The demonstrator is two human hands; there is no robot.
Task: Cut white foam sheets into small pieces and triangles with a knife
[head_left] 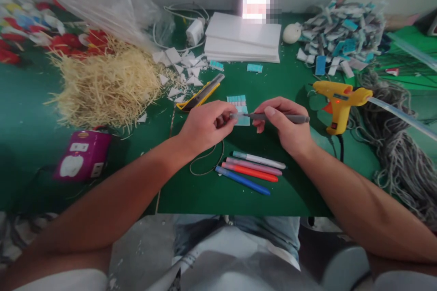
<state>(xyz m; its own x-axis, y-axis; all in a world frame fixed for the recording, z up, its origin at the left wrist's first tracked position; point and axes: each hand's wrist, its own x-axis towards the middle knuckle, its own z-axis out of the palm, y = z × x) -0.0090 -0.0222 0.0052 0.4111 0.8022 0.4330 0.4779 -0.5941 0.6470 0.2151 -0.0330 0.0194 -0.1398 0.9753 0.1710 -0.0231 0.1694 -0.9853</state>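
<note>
Right hand (291,128) clamped on grey pen (296,118), left hand (208,123) pinched on small blurred piece (238,115), teal strips (236,99) partly hidden

We hold a grey pen (282,117) level, tip toward nine o'clock, by a small blurred piece (235,115). Pale-blue strips (236,99) lie flat nearby.

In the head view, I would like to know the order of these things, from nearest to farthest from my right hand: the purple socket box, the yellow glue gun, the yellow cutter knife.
From your right hand:
1. Yellow glue gun, just to its right.
2. Yellow cutter knife, beyond your left hand.
3. Purple socket box, far left.
</note>
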